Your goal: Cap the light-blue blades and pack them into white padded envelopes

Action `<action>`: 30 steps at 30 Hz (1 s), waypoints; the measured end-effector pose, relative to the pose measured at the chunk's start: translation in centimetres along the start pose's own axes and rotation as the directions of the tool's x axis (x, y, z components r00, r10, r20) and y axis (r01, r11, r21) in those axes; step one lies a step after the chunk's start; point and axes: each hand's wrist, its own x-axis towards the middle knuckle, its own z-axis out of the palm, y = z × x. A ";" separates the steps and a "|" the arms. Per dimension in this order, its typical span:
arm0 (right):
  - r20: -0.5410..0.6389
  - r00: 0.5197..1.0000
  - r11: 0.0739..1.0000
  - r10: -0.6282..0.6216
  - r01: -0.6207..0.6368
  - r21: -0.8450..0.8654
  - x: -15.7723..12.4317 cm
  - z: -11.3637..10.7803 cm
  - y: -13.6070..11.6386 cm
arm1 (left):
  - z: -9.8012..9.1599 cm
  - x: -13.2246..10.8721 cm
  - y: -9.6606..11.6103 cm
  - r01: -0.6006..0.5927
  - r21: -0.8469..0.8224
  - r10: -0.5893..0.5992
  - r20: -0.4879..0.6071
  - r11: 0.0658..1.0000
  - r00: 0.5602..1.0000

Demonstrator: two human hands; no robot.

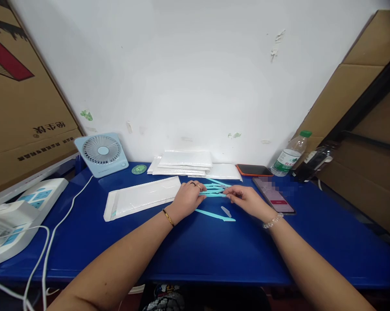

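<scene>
My left hand (186,199) and my right hand (246,201) rest on the blue table (195,250) and together pinch a bundle of thin turquoise plastic sticks (213,191), one hand at each end. One more turquoise stick (215,215) lies loose on the table just in front of the hands, beside a small grey piece (226,211). A white padded envelope (142,198) lies flat to the left of my left hand.
A stack of white envelopes (185,163) sits by the wall. Two phones (274,195) (253,170) and a water bottle (290,155) are at the right. A small blue fan (102,153) and a white device (17,214) with cables stand at the left. Cardboard boxes flank both sides.
</scene>
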 end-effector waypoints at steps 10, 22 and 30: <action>0.224 0.973 0.986 -0.055 0.088 -0.139 -0.6 0.9 -0.8 | -0.2 -1.3 0.5 -0.226 -0.069 0.235 0.219 0.972 0.947; -0.017 0.992 0.977 0.123 -0.118 0.179 -0.7 -0.8 -0.1 | -0.5 -1.1 -0.4 -0.057 -0.135 0.080 0.172 0.989 0.982; -0.222 0.962 0.877 0.161 -0.036 0.479 -0.2 -0.8 -0.4 | -0.9 -0.8 -1.3 0.044 -0.292 -0.006 0.130 0.955 0.992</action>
